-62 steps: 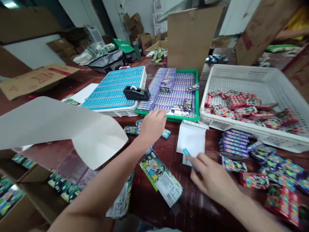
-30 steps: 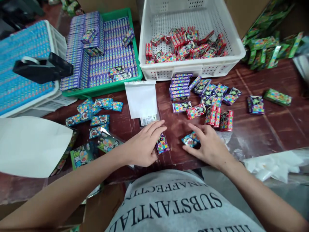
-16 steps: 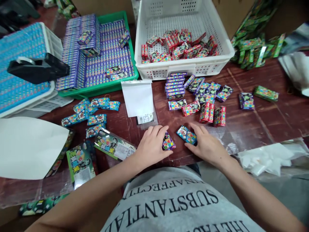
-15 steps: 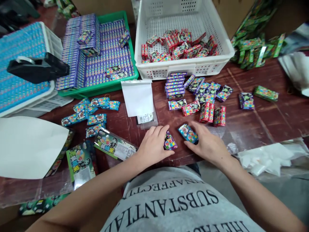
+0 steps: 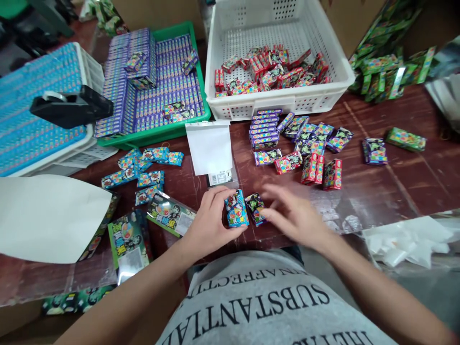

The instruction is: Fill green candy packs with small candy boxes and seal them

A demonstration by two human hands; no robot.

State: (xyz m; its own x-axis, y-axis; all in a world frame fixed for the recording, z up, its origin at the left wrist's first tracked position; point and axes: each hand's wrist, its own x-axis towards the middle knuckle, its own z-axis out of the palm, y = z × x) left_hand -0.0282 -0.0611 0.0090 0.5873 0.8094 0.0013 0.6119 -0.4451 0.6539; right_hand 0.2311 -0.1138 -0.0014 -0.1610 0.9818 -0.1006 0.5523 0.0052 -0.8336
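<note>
At the table's near edge, my left hand [image 5: 212, 215] is closed around a small blue candy box [image 5: 236, 209], thumb below and fingers above. Just right of it a purple candy box [image 5: 255, 209] lies on the table. My right hand [image 5: 293, 211] is slightly blurred, its fingers apart and its thumb tip at the purple box's right edge. Beyond the hands are a row of purple boxes [image 5: 265, 129], loose purple boxes [image 5: 311, 139] and a few red boxes [image 5: 312, 168]. Several blue boxes [image 5: 149, 178] lie to the left.
A white crate [image 5: 287, 103] of red boxes and a green tray [image 5: 154, 137] of purple boxes stand at the back. A black tape dispenser [image 5: 72, 106] sits by the blue boxes. White paper [image 5: 210, 148], flat green packages [image 5: 127, 239] and a green box [image 5: 406, 139] lie around.
The blue box has passed from my right hand to my left. The purple box, formerly at my left hand, now lies between the hands. My right hand has shifted left and its fingers have opened.
</note>
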